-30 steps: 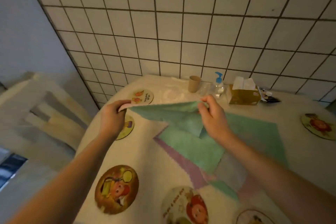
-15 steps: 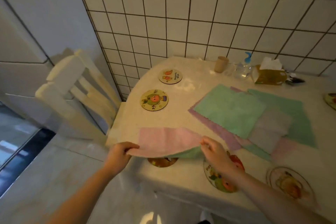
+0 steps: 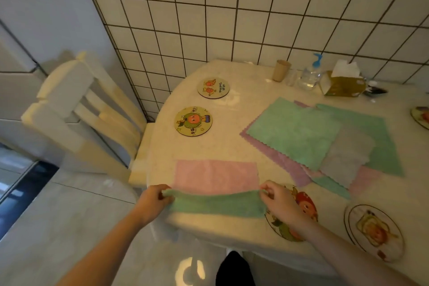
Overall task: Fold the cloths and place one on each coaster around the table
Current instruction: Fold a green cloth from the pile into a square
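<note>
Change: half a second back we hold the cloth (image 3: 216, 190) lifted over the near tabletop (image 3: 232, 146) edge, pink face up; now it lies on the tabletop there, and we draw its near edge back over itself, so a green band shows in front of the pink. A second back the same cloth hangs in the air above the pile (image 3: 325, 141).

Meaning: we judge the first fold begun, not finished. No cloth sits on any coaster yet.

Grips: left hand (image 3: 151, 202) pinches the left corner of the green edge; right hand (image 3: 278, 202) pinches the right corner.

Cloth: two-faced, pink and green, soft pile, limp, flat on the pink part. Its right end lies beside a coaster (image 3: 290, 213) that our right hand partly covers.

Pile: green, purple, grey and pink cloths, overlapping, unfolded, well apart from our hands.

Other coasters: two at the left rim (image 3: 193, 121) (image 3: 213, 88), one near right (image 3: 373, 231).
</note>
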